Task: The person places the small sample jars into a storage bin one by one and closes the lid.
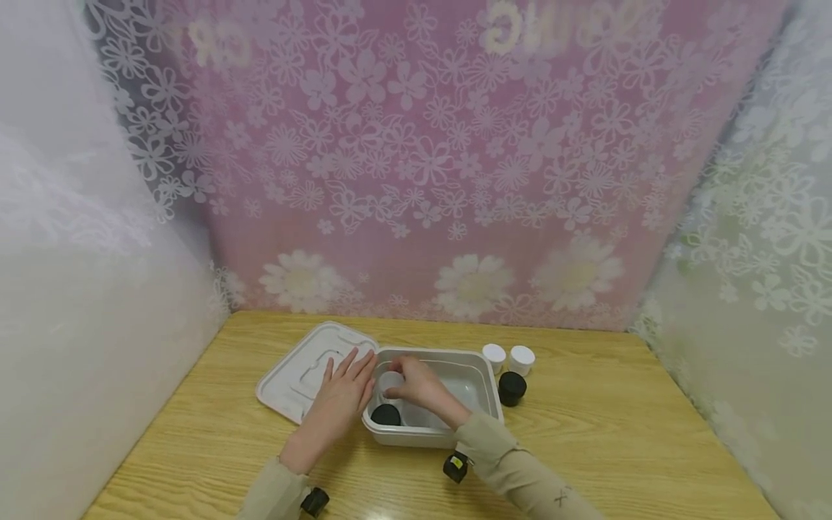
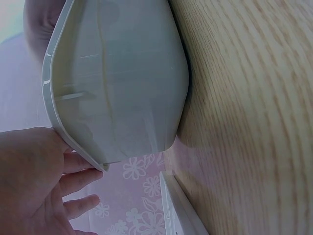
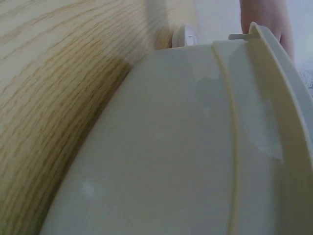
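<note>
A light grey plastic box (image 1: 433, 438) stands on the table with its top uncovered. My left hand (image 1: 342, 393) rests at the box's left rim, its fingers straight and reaching past the edge; the left wrist view shows this hand (image 2: 36, 176) against the rim from the side. Reaching into the left part of the box, my right hand (image 1: 416, 383) pinches a round white jar (image 1: 391, 381) between thumb and fingers. A black-lidded jar (image 1: 386, 415) sits in the near left corner of the box. In the right wrist view the box wall (image 3: 161, 137) hides most of that hand's work.
The box's lid (image 1: 295, 375) lies flat on the left, partly under my left hand in the head view. Right of the box stand two white jars, one nearer (image 1: 494, 356) and one farther right (image 1: 522, 359), with a black jar (image 1: 512, 388) in front. Patterned curtains enclose the table.
</note>
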Available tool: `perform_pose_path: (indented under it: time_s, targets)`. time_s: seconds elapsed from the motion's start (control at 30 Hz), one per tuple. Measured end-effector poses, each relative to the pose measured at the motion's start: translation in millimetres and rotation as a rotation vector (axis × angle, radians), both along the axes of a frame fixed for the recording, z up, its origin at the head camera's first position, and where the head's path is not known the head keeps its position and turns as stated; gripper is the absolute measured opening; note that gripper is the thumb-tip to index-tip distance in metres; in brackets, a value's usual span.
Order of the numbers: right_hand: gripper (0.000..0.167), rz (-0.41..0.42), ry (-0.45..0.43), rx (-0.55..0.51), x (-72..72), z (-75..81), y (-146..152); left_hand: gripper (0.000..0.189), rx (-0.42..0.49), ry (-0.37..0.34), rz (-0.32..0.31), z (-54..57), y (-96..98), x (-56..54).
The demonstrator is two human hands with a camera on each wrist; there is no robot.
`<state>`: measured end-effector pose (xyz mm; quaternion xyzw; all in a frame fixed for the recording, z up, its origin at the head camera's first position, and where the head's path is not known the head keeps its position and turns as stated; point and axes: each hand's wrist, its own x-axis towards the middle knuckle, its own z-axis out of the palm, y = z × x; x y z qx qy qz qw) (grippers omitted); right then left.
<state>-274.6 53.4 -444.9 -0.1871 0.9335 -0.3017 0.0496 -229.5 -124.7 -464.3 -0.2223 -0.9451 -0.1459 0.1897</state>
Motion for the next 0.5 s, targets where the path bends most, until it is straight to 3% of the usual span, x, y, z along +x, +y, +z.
perform_pose_path:
  time_s: [0.27, 0.43, 0.5]
  targets:
    - [0.04, 0.002, 0.023, -0.099, 6.5, 5.7, 5, 0.044, 0.004, -0.004, 0.011, 0.2, 0.1, 0.6]
    - [0.039, 0.031, -0.014, -0.284, 14.8, 19.6, 21, 0.045, -0.002, -0.008, 0.003, -0.3, 0.3, 0.5]
    - [0.039, 0.027, 0.009, -0.354, 16.9, 25.3, 28, 0.045, -0.002, -0.006, 0.005, -0.5, 0.1, 0.1]
